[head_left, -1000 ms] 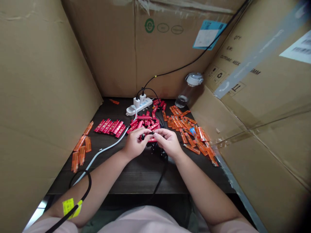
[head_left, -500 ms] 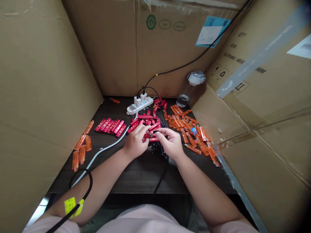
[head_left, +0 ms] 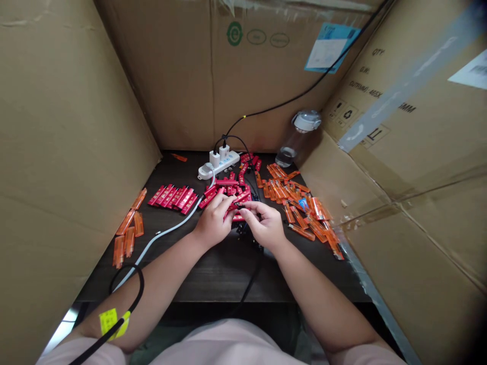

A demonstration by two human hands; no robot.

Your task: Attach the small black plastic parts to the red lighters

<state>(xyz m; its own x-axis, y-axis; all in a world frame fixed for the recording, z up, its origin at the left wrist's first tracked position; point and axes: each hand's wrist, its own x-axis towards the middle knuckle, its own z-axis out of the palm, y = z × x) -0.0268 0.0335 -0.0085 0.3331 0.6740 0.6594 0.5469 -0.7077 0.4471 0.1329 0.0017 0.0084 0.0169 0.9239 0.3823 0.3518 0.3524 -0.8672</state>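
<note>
In the middle of the dark table my left hand (head_left: 213, 223) is closed around a red lighter, mostly hidden by the fingers. My right hand (head_left: 266, 223) pinches a small dark piece (head_left: 239, 206) at the lighter's end; its exact kind is too small to tell. The fingertips of both hands nearly meet. Just beyond them lies a loose heap of red lighters (head_left: 227, 183) with gold print. Small black parts (head_left: 243, 229) lie in a pile partly under my hands. To the left, several red lighters (head_left: 173, 197) rest side by side in a row.
Orange see-through lighters (head_left: 281, 190) are heaped on the right, with several more (head_left: 130, 241) on the left. A white power strip (head_left: 224, 165) with plugs and a water bottle (head_left: 291, 144) stand behind. A white cable (head_left: 171, 229) crosses the table. Cardboard walls (head_left: 171, 76) enclose three sides.
My right hand has shifted slightly left, and its thumb and finger have moved closer to the lighter's end. My left hand stays nearly in place.
</note>
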